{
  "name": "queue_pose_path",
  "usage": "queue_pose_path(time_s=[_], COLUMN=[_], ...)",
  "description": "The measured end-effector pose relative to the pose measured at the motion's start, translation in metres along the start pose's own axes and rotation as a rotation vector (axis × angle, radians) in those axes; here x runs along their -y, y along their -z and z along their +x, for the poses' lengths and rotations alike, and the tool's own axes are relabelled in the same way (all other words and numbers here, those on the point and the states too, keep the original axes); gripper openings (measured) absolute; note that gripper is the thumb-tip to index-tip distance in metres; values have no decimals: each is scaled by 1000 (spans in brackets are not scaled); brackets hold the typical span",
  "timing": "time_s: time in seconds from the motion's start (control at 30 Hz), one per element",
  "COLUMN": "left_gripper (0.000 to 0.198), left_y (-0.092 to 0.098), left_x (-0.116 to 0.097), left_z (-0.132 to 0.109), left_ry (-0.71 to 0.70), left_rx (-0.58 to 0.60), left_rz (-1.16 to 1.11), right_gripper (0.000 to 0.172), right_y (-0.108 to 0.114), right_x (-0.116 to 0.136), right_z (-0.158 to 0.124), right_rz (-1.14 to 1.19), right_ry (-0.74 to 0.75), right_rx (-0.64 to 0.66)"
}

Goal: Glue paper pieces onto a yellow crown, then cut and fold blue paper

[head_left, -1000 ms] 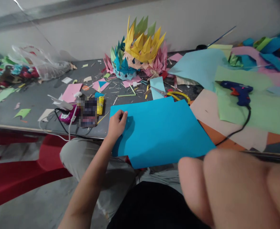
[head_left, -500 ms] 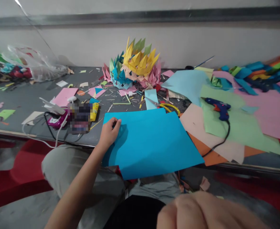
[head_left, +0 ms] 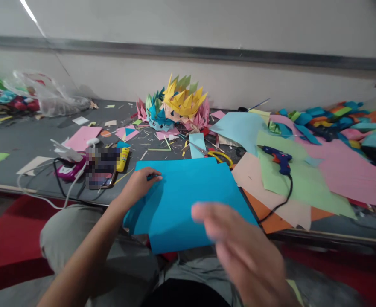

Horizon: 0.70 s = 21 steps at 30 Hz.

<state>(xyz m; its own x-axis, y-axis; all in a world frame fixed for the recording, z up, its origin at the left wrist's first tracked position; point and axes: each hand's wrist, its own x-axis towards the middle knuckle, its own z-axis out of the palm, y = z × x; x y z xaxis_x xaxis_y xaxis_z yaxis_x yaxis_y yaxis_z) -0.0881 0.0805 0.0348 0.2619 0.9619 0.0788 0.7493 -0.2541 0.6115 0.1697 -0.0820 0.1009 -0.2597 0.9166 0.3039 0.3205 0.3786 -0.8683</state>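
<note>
A bright blue sheet of paper point(head_left: 188, 192) lies at the near edge of the grey table point(head_left: 24, 140) and hangs over my lap. My left hand point(head_left: 138, 185) pinches its upper left corner, fingers closed on the paper. In front of the sheet's lower right part my right hand point(head_left: 235, 243) is blurred by motion, fingers stretched out, nothing in it. Yellow-handled scissors point(head_left: 218, 155) lie just beyond the sheet. A blue glue gun point(head_left: 279, 158) rests on green paper to the right.
A spiky folded-paper model point(head_left: 178, 104) in yellow, pink and blue stands at the back. Loose coloured sheets point(head_left: 335, 170) cover the right side. A yellow glue stick point(head_left: 123, 158), cables and scraps lie at the left, a plastic bag point(head_left: 53, 96) farther back.
My right hand has come from close under the camera out over the blue sheet, fingers now spread. The view has tilted up. My left hand keeps its hold on the corner.
</note>
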Motion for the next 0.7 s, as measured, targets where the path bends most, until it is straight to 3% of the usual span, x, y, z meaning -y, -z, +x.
queue_pose_path(time_s=[0.13, 0.27, 0.4, 0.5, 0.7], left_gripper=[26, 48, 51, 51, 46], left_y=[9, 7, -2, -4, -5], left_x=[5, 6, 1, -2, -8], left_z=[0, -11, -21, -24, -27], left_ry=[-51, -2, 17, 31, 30], left_rx=[-20, 47, 47, 27, -41], left_rz=[124, 227, 289, 281, 278], right_gripper=[41, 59, 64, 72, 69], right_y=[26, 48, 38, 31, 41], right_x=[-65, -117, -123, -122, -135], right_z=[44, 32, 15, 17, 28], right_rz=[-441, -530, -420, -308, 38], right_ry=[-247, -505, -571, -581, -640], right_rx=[-206, -211, -192, -258, -298])
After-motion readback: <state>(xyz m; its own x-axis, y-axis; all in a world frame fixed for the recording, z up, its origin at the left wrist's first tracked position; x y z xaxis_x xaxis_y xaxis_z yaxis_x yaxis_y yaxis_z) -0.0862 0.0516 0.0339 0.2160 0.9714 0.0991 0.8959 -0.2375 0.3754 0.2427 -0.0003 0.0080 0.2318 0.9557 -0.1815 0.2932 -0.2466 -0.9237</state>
